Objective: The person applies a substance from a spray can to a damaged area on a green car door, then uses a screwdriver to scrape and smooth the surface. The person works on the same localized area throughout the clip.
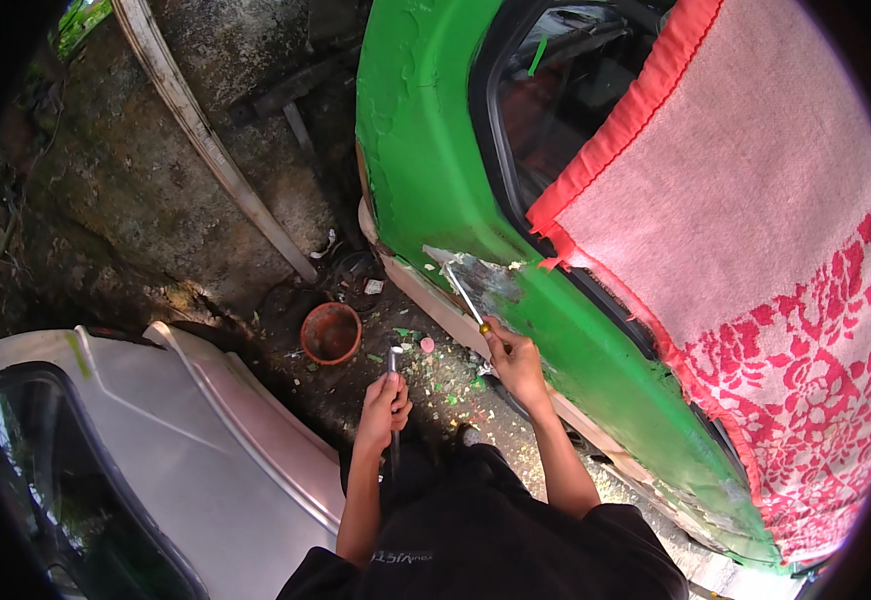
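My right hand [518, 368] is closed round the yellow handle of a screwdriver [468, 302]. Its long metal shaft points up and left, the tip at a bare grey patch [491, 278] on a green car body [436, 150]. Along that patch the paint edge is ragged and flaking. Lower and to the left, my left hand [384, 408] grips a dark-shafted metal tool [396, 358], held roughly upright with a shiny end above the fist. Whether it is a hammer I cannot tell. It stays apart from the car.
A pink-and-red patterned towel [756, 200] drapes over the green car's window and roof. A silver car body [186, 440] stands close on my left. An orange-brown pot [332, 333] sits on the ground near scattered paint chips [446, 385]. A long curved strip [211, 140] lies behind.
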Available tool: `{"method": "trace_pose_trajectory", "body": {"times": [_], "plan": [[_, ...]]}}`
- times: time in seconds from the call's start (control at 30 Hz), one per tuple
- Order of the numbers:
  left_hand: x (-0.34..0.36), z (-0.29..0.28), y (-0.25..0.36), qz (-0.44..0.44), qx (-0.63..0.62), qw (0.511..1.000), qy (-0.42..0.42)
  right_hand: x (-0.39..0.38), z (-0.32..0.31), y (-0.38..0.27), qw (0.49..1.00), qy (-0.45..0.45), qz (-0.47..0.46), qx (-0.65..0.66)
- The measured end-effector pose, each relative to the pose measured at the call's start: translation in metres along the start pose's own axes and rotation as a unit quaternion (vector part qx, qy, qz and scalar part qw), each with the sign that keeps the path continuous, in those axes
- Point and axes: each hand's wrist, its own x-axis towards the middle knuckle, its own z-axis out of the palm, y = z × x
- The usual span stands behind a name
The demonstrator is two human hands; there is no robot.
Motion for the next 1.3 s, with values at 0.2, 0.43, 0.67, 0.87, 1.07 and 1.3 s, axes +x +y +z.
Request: {"method": "trace_pose_trajectory", "body": {"times": [0.2, 0.43, 0.67, 0.87, 1.07, 1.3], "plan": [[0.001, -0.003, 0.012, 0.011, -0.005, 1.0, 0.002, -0.025, -0.014, -0.018, 0.985, -0.027, 0.081, 0.149], [0.001, -0.011, 0.027, 0.023, 0.007, 1.0, 0.001, 0.007, 0.036, 0.015, 1.0, 0.012, 0.009, -0.003], [-0.01, -0.031, 0.037, 0.021, 0.015, 0.999, 0.029, -0.029, -0.019, -0.032, 0.945, -0.063, 0.184, 0.262], [0.003, -0.035, 0.046, 0.015, 0.012, 1.0, 0.012, -0.023, 0.004, -0.024, 0.923, -0.052, 0.211, 0.319], [0.015, -0.031, 0.047, 0.016, 0.009, 1.0, -0.001, -0.037, -0.002, -0.023, 0.934, -0.029, 0.192, 0.3], [0.012, -0.032, 0.041, -0.003, 0.01, 1.0, -0.003, -0.034, 0.046, -0.006, 0.939, 0.025, 0.167, 0.299]]}}
